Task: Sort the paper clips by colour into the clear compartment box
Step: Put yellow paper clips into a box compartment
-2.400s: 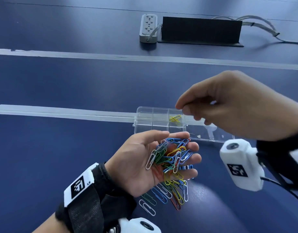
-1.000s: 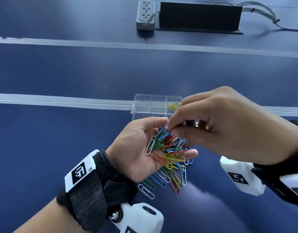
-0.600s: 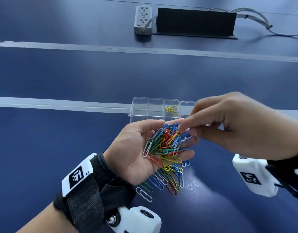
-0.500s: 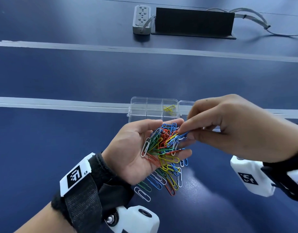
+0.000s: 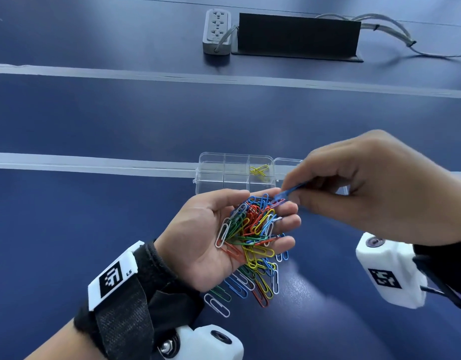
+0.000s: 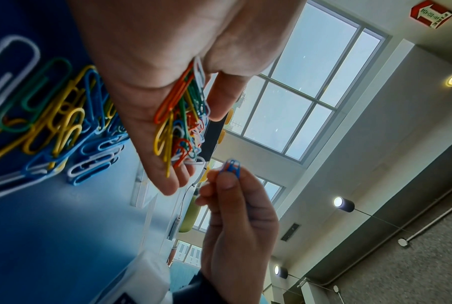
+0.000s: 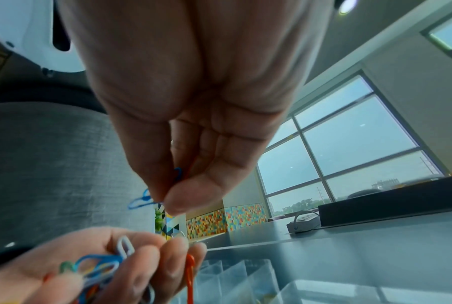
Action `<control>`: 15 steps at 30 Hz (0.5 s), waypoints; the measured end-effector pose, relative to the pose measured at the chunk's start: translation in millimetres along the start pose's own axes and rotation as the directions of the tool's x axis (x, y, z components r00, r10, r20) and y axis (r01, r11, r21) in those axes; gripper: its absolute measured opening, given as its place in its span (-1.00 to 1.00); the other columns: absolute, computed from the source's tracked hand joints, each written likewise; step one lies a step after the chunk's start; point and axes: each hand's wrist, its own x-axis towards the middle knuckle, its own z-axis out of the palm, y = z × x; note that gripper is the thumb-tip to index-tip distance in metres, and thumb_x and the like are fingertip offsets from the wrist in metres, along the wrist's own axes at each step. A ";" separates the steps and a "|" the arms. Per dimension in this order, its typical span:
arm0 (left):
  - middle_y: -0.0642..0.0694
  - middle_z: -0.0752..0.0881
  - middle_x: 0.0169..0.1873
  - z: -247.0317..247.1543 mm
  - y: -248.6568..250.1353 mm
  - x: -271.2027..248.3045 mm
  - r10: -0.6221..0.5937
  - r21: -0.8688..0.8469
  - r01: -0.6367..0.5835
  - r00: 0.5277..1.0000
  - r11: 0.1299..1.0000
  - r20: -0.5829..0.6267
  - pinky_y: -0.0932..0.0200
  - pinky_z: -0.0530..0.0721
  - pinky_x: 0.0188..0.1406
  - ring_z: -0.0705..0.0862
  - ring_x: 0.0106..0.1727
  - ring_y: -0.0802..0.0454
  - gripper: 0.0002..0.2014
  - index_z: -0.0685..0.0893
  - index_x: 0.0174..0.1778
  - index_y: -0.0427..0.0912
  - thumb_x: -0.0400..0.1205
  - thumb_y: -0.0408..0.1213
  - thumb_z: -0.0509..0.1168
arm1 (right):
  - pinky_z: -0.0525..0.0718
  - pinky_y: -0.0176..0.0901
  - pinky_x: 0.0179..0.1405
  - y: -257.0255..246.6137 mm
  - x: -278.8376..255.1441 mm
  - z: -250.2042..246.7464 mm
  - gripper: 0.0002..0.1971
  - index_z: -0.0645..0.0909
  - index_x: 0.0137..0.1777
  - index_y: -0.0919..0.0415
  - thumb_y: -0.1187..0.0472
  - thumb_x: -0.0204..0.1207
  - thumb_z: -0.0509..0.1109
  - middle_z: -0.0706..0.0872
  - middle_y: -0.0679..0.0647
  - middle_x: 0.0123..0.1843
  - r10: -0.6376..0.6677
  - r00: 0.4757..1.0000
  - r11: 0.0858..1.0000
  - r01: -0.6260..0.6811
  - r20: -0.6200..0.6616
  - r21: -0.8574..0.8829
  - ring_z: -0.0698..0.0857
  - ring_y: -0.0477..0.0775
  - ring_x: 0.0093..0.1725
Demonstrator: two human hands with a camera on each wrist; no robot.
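Observation:
My left hand [image 5: 286,211] lies palm up above the table and carries a tangled pile of coloured paper clips [image 5: 250,224]. Just right of its thumb, my right hand [image 5: 293,193] pinches a blue paper clip [image 5: 281,196] between thumb and forefinger, lifted slightly off the pile. In the left wrist view a streak of red shows inside that blue paper clip [image 6: 231,164]. The clear compartment box [image 5: 224,157] stands behind both hands, with yellow clips [image 5: 259,170] in one far compartment. More loose clips [image 5: 250,284] lie on the table under my left hand.
A grey power strip [image 5: 217,32], a black panel [image 5: 298,36] and grey cables [image 5: 385,29] sit at the far edge of the blue table. A pale strip [image 5: 94,162] runs across the table to the box.
My right hand came from the box to the pile, picked among the clips, and now has drawn a blue clip up and to the right. My left hand has barely moved.

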 end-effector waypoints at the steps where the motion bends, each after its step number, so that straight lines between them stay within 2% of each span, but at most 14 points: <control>1: -0.32 0.75 -0.11 0.3 -0.2 -0.5 -0.005 0.000 0.005 1.000 1.000 0.008 -0.17 0.72 -0.05 0.78 -0.17 -0.20 -0.55 0.63 0.22 -0.43 0.49 -0.27 0.13 | 0.54 -0.57 -0.33 1.7 3.2 -0.7 -0.86 0.78 -0.15 0.01 0.17 0.35 0.41 0.76 -0.18 -0.40 0.028 0.999 1.000 -0.028 -0.027 0.006 0.68 -0.29 -0.42; 3: -0.32 0.75 -0.08 0.0 -0.8 -0.9 -0.017 0.008 0.017 1.000 1.000 0.009 -0.19 0.68 0.02 0.78 -0.12 -0.20 -0.55 0.62 0.23 -0.43 0.50 -0.27 0.12 | 0.53 -0.57 -0.27 5.5 13.0 0.8 -0.83 0.79 -0.15 0.01 0.13 0.34 0.37 0.79 -0.14 -0.39 0.085 0.995 0.996 -0.087 -0.046 -0.034 0.67 -0.27 -0.39; 6: -0.34 0.75 -0.01 -0.1 -1.9 -1.2 -0.040 0.024 0.040 0.999 0.999 -0.002 -0.21 0.66 0.05 0.77 -0.07 -0.21 -0.56 0.64 0.21 -0.43 0.51 -0.26 0.12 | 0.50 -0.50 -0.18 8.0 28.5 7.3 -0.85 0.80 -0.10 0.02 0.16 0.42 0.40 0.83 -0.08 -0.27 0.114 0.993 0.980 -0.111 0.008 -0.165 0.68 -0.16 -0.25; 7: -0.34 0.75 -0.01 0.3 -2.2 -1.1 -0.047 0.028 0.047 0.999 0.998 -0.004 -0.21 0.67 0.05 0.77 -0.07 -0.21 -0.56 0.63 0.21 -0.44 0.51 -0.26 0.12 | 0.54 -0.42 -0.15 7.3 32.5 9.6 -0.83 0.80 -0.07 0.01 0.18 0.44 0.39 0.83 -0.07 -0.22 0.120 0.992 0.972 -0.111 0.033 -0.205 0.71 -0.12 -0.24; 9: -0.34 0.74 -0.01 0.4 -2.5 -1.1 -0.057 0.036 0.058 0.998 0.998 -0.007 -0.21 0.67 0.06 0.76 -0.08 -0.21 -0.55 0.61 0.23 -0.45 0.51 -0.26 0.13 | 0.62 -0.14 -0.04 6.1 37.9 13.8 -0.80 0.78 -0.03 -0.01 0.20 0.47 0.34 0.82 -0.05 -0.16 0.134 0.987 0.962 -0.108 0.088 -0.252 0.73 0.00 -0.16; 12: -0.31 0.70 -0.06 0.3 -2.9 -0.9 -0.061 0.036 0.062 0.998 0.997 -0.017 -0.22 0.67 0.05 0.72 -0.14 -0.17 -0.55 0.61 0.22 -0.45 0.50 -0.25 0.13 | 0.65 -0.02 -0.08 5.8 41.4 18.2 -0.79 0.74 -0.02 0.09 0.19 0.50 0.27 0.79 0.05 -0.14 0.161 0.973 0.941 -0.101 0.166 -0.323 0.71 0.10 -0.12; 15: -0.31 0.73 -0.06 -0.3 -3.0 -0.9 -0.062 0.029 0.062 0.998 0.998 -0.010 -0.22 0.67 0.04 0.74 -0.17 -0.16 -0.55 0.63 0.21 -0.43 0.49 -0.25 0.14 | 0.61 -0.04 -0.09 6.0 40.1 15.9 -0.80 0.73 -0.03 0.10 0.19 0.52 0.26 0.78 0.04 -0.17 0.139 0.978 0.937 -0.079 0.155 -0.341 0.70 0.08 -0.15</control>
